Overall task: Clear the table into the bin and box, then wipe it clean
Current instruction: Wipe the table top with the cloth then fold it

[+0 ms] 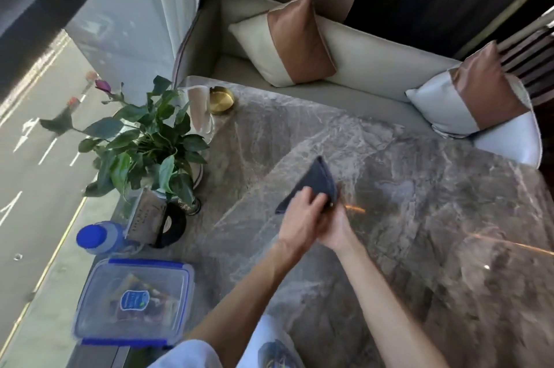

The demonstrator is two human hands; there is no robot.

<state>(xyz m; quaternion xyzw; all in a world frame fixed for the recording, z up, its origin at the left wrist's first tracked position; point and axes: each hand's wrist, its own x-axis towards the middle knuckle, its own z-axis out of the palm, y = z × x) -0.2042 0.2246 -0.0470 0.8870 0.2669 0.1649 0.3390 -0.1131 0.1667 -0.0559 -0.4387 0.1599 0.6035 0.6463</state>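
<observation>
A dark grey folded cloth (316, 181) is held over the middle of the grey marble table (419, 217). My left hand (302, 217) grips the cloth's near edge from the left, and my right hand (337, 228) holds it from below, close against the left hand. A clear plastic box (135, 301) with a blue-clipped lid shut sits at the table's near left corner, with packets visible inside. No bin is in view.
Along the left edge stand a blue-capped bottle (96, 238), a metal sign holder (147, 220) on a black base, a potted plant (144, 139), a glass (199, 112) and a gold ashtray (220, 100). A sofa with cushions (287, 43) wraps the far side.
</observation>
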